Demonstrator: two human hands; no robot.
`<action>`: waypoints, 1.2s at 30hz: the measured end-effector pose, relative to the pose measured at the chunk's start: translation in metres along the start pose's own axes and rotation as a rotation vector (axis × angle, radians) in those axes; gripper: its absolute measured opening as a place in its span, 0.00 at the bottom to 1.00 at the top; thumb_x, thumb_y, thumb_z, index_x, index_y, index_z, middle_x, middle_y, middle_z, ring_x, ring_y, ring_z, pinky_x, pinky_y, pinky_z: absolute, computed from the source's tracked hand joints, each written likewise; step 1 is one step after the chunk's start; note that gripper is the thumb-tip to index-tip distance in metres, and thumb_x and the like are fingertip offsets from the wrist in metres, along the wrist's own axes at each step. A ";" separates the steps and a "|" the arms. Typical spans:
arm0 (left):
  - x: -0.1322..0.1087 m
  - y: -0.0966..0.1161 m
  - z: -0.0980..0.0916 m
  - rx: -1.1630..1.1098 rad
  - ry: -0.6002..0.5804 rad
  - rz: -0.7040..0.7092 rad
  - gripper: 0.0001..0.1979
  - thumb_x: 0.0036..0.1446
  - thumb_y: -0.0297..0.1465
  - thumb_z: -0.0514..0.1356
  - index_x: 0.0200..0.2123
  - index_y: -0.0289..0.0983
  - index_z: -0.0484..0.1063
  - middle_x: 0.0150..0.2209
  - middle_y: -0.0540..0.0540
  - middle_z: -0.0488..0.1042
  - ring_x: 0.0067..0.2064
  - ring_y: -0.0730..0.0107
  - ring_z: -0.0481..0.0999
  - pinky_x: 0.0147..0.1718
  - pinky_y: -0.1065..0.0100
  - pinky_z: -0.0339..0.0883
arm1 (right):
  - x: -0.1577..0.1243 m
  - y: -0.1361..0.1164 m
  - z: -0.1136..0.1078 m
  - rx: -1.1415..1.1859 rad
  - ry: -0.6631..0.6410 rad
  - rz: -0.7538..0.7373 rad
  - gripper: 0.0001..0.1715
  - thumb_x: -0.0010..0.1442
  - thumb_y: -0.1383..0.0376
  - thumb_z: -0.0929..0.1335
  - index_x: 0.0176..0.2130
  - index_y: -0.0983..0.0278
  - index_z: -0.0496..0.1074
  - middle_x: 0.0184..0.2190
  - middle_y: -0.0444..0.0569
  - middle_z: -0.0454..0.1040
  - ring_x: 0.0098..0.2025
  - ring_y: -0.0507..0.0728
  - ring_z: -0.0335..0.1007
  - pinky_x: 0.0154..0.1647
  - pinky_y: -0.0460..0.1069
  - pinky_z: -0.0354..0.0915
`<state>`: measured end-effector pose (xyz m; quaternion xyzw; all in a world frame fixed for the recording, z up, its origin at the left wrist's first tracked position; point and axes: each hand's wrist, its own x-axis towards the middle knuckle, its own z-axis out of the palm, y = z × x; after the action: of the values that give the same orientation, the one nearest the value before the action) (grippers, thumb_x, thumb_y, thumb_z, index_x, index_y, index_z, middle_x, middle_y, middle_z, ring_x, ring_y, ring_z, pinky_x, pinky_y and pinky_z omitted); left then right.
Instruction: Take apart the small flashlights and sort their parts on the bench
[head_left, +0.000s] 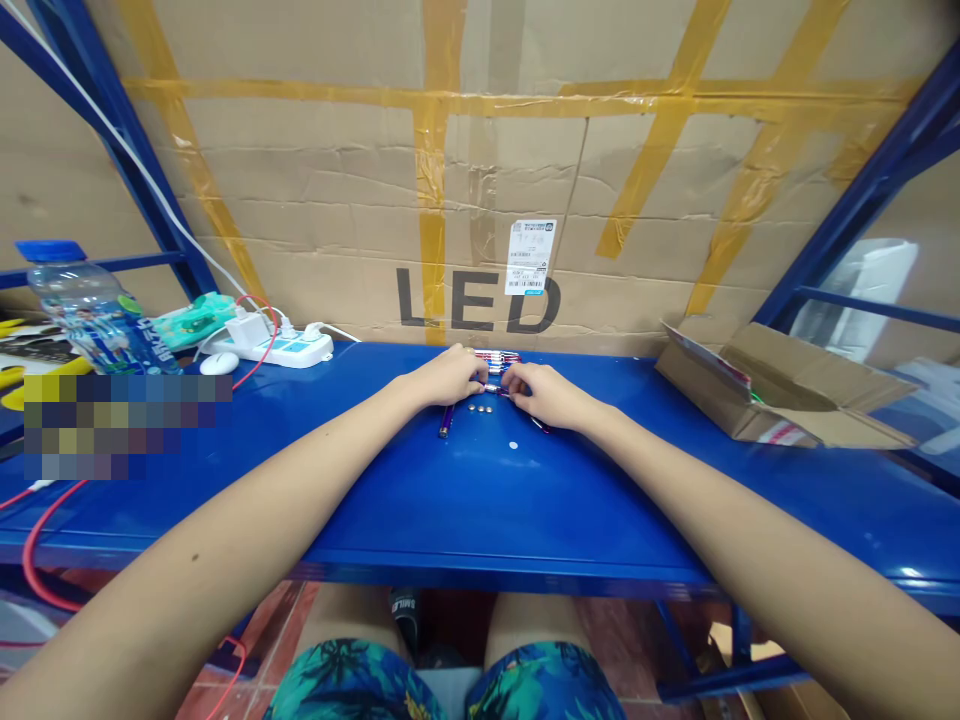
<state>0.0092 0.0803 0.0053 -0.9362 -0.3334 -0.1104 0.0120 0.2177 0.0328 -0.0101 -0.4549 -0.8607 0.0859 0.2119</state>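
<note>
Near the back of the blue table, my left hand (450,374) is closed, its fingertips pinching one end of a slim pen-like metal tube (493,388). My right hand (550,395) has its fingers bent around the other end, partly hiding it. Behind my fingers lie several similar shiny tubes (499,357) in a bunch. A dark purple tube (445,422) rests below my left hand, and the tip of another slim piece (540,425) shows under my right hand. Small round silver pieces like button cells (480,408) sit in a row between my hands.
A small white disc (513,445) lies on the blue table (480,510). To the left are a power strip (292,348), a white mouse-like object (219,364) and a plastic bottle (97,310). An open cardboard box (780,390) stands right. A large carton (337,200) walls off the back.
</note>
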 end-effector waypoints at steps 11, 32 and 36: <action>-0.009 0.036 -0.010 -0.191 0.215 0.154 0.08 0.67 0.27 0.46 0.46 0.37 0.63 0.46 0.40 0.73 0.46 0.61 0.74 0.42 0.62 0.66 | -0.009 0.002 -0.013 0.233 0.237 -0.016 0.07 0.55 0.66 0.68 0.37 0.64 0.72 0.38 0.50 0.71 0.40 0.58 0.69 0.45 0.53 0.64; -0.030 0.052 -0.012 -0.045 0.259 0.208 0.08 0.68 0.29 0.49 0.42 0.37 0.68 0.41 0.41 0.76 0.42 0.61 0.76 0.41 0.63 0.68 | -0.033 -0.026 -0.035 0.576 -0.086 0.143 0.18 0.63 0.53 0.65 0.33 0.64 0.71 0.16 0.38 0.60 0.19 0.50 0.59 0.24 0.48 0.58; -0.032 0.053 -0.009 -0.084 0.257 0.187 0.11 0.69 0.32 0.49 0.42 0.37 0.70 0.41 0.41 0.78 0.43 0.60 0.77 0.40 0.63 0.68 | -0.034 -0.032 -0.035 0.475 -0.019 0.104 0.17 0.63 0.55 0.63 0.32 0.64 0.71 0.17 0.40 0.62 0.20 0.50 0.57 0.24 0.47 0.55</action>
<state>0.0167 0.0185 0.0099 -0.9410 -0.2357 -0.2414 0.0256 0.2263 -0.0150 0.0227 -0.4352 -0.7937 0.3008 0.3003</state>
